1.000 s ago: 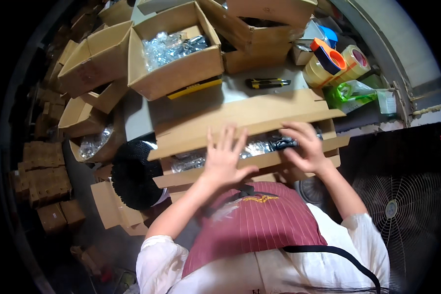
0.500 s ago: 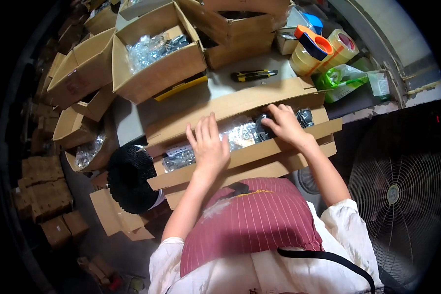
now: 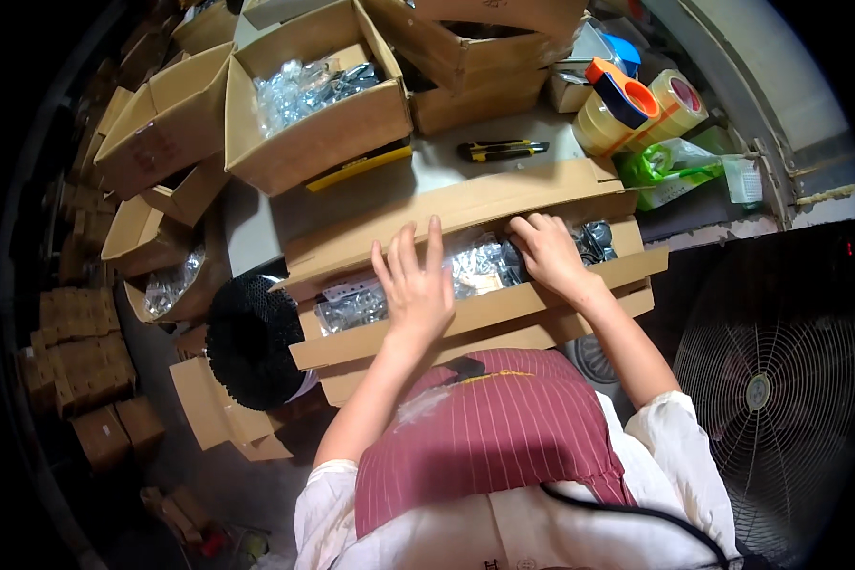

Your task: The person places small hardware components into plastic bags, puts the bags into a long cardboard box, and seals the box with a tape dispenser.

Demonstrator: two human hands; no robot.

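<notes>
A long, narrow cardboard box [image 3: 494, 309] lies across in front of me with its flaps up. Inside it are clear plastic bags of small parts [image 3: 351, 311] at the left, shiny clear wrapping [image 3: 475, 264] in the middle and black parts [image 3: 597, 240] at the right. My left hand [image 3: 416, 290] is open over the left half, fingers spread and reaching toward the far flap. Farther right, my right hand [image 3: 551, 255] reaches into the box with bent fingers close together at a dark piece. Its fingertips are partly hidden, as is what they hold.
Beyond the box lies a yellow-black utility knife [image 3: 503, 150]. An open carton of bagged parts [image 3: 318, 138] stands at far left; tape rolls [image 3: 598, 123] with an orange-blue dispenser [image 3: 627, 95] at far right. Black mesh material [image 3: 255, 342] is at left, a large fan [image 3: 758, 391] at right.
My right hand's fingers have drawn closer together and dipped at the dark piece. My left hand has shifted slightly right, its fingers spread wider. The whole view has shifted a little.
</notes>
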